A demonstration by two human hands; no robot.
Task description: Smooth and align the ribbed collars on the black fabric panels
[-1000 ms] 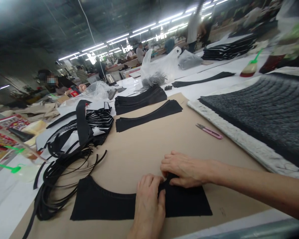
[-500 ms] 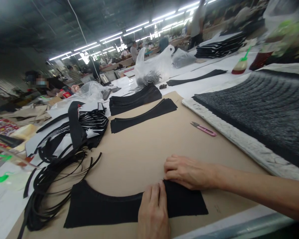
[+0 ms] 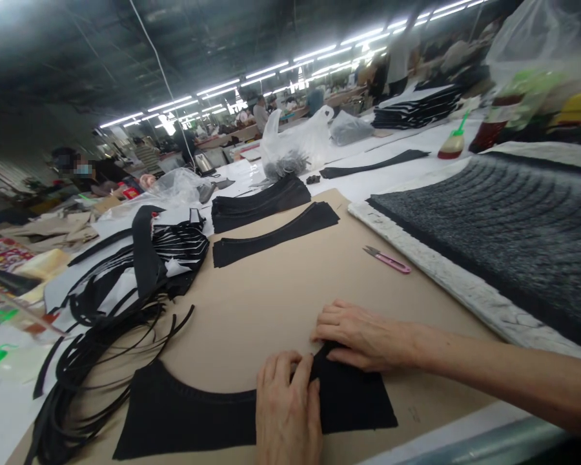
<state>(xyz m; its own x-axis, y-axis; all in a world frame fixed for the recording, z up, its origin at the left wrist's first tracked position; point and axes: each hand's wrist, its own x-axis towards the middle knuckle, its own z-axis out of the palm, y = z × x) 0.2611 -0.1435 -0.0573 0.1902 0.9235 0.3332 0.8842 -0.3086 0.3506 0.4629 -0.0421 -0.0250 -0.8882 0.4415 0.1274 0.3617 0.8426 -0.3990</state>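
Black panel near the desk's front edge
Right hand's fingers pinch its curve; left hand lies across, grip unclear.

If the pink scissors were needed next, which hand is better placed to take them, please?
Probably the right hand: it is at the far edge of the black cloth, nearer the scissors. The left hand rests on the cloth, farther from them.
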